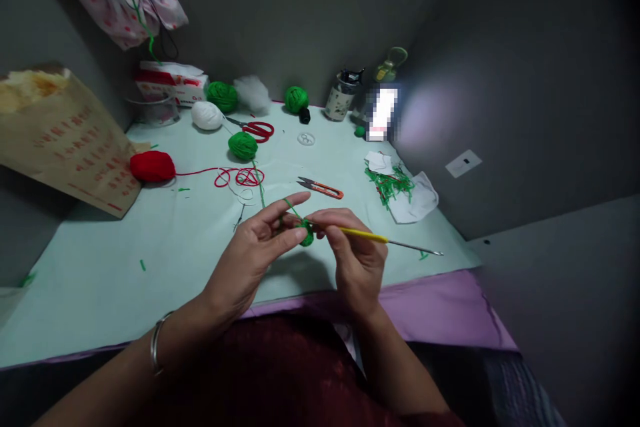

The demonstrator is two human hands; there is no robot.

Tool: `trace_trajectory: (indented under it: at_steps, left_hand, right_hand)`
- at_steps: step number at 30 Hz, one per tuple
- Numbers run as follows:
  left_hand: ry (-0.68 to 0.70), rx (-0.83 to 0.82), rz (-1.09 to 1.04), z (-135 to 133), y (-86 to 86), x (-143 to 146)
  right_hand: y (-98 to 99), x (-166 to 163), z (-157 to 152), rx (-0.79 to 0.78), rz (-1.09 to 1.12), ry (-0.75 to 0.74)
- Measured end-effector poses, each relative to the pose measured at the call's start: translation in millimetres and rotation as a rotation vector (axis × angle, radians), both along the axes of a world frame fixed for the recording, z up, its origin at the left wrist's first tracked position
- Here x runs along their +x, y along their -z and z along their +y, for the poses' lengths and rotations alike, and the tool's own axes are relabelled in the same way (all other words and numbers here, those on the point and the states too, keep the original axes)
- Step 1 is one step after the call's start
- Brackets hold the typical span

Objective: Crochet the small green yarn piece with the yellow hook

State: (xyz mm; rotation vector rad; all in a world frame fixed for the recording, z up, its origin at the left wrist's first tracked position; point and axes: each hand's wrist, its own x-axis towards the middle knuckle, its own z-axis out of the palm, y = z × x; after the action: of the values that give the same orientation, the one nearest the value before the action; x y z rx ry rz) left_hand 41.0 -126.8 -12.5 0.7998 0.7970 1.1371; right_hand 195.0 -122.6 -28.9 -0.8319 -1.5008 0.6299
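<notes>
My left hand [260, 240] pinches a small green crocheted piece [306, 235] between thumb and fingers, its index finger stretched out with green yarn over it. In my right hand [357, 257] is a crochet hook [365, 235] with a yellow handle; one metal end points out to the right, and the other end meets the green piece. From a green yarn ball [243, 146] farther back, a strand runs down to my left hand. Thread snips [321, 188] with orange handles lie just beyond my hands.
Red-handled scissors [257, 130], a white yarn ball [207, 116] and a red yarn ball [153, 167] with loose strands lie at the left. A paper bag [75, 147] leans at far left. Green yarn scraps [390, 181] and a bright phone-like screen [383, 112] are at the right.
</notes>
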Motion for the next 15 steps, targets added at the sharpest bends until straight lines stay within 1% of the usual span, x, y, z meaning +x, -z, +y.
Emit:
trace_trajectory:
  at_steps: [2,3,5,6,7,8,10,12,13,15]
  left_hand:
    - [-0.051,0.032,0.013,-0.2,0.9,1.7]
    - [-0.061,0.021,0.001,0.4,1.4,2.0]
    - [-0.008,-0.059,-0.059,3.0,2.6,1.0]
    - [0.037,-0.105,-0.098,4.7,3.2,-0.3]
    - [0.075,-0.143,-0.135,6.5,4.0,-1.9]
    - [0.104,-0.169,-0.163,8.1,4.7,-3.5]
    - [0.083,-0.172,-0.165,10.1,5.8,-6.3]
    - [0.041,-0.129,-0.098,9.7,5.8,-7.2]
    - [0.032,-0.096,-0.052,8.8,5.3,-6.9]
    - [0.029,-0.026,0.026,6.2,3.9,-5.7]
  right_hand:
    - [3.6,-2.3,-2.3,0.097,-0.129,0.072]
    - [5.0,-2.8,-3.8,0.165,-0.21,0.115]
    - [6.2,-1.9,-6.3,0.289,-0.354,0.172]
    - [5.9,-0.7,-6.8,0.312,-0.375,0.175]
    - [5.0,0.9,-6.7,0.294,-0.342,0.166]
    - [3.7,2.5,-6.0,0.242,-0.26,0.152]
    - [0.9,4.8,-3.6,0.085,-0.024,0.108]
    - [-0.9,4.9,-1.0,-0.049,0.14,0.023]
    - [-1.2,4.1,0.0,-0.085,0.162,-0.023]
    - [-0.5,2.4,1.4,-0.118,0.139,-0.078]
